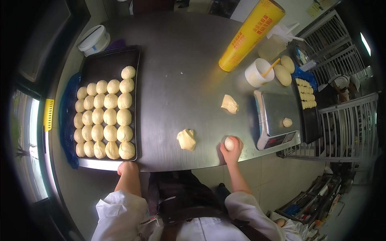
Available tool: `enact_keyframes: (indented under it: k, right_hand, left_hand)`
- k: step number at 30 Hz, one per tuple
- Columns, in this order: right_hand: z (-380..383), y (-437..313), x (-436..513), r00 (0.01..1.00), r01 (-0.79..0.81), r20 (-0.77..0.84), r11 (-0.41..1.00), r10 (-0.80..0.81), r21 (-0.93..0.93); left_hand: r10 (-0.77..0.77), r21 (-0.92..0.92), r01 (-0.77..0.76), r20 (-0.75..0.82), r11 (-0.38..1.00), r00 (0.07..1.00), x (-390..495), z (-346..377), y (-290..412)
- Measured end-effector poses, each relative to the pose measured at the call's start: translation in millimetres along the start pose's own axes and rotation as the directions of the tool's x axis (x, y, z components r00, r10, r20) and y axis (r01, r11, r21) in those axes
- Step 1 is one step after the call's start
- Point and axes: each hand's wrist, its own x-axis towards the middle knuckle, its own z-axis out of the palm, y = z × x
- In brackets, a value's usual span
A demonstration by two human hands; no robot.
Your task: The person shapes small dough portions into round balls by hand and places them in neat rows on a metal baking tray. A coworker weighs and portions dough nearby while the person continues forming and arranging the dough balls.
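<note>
My right hand (232,148) curls around a smooth dough ball (229,144) on the steel table, near its front edge. My left hand (128,167) is at the front edge by the near right corner of a dark baking tray (139,90); its fingers are mostly hidden. Rows of round dough balls (110,116) fill much of that tray. One rough dough lump (186,140) lies between the tray and my right hand, and another dough piece (229,104) lies beyond that hand. A small dough piece (287,122) rests on the digital scale (280,104) at the right.
A yellow plastic-wrap roll (250,36) lies at the back right, near a white tub (256,73) with a yellow-handled tool. Larger dough pieces (283,74) sit beside it. Past the scale is another tray (310,123) with dough. A white lidded bucket (95,40) stands back left.
</note>
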Motion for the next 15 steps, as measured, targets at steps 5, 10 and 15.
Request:
enact_keyframes:
  k: [5, 10, 15]
  right_hand:
    - [-28, 25, 35, 0.99, -0.134, 0.026, 0.974, 0.141, -0.182]
    - [-4, -13, 4, 0.993, 0.066, 0.097, 0.997, -0.068, 0.03]
    - [-24, 15, 29, 0.998, -0.008, 0.068, 0.993, 0.016, -0.117]
  left_hand:
    - [0.016, 0.032, -0.016, -0.003, 0.999, 1.0, 1, -1, 2]
    - [0.008, 0.032, -0.008, 0.003, 0.999, 1.0, 4, 1, 0]
    - [0.021, 0.047, -0.021, -0.01, 0.999, 1.0, 3, -2, 0]
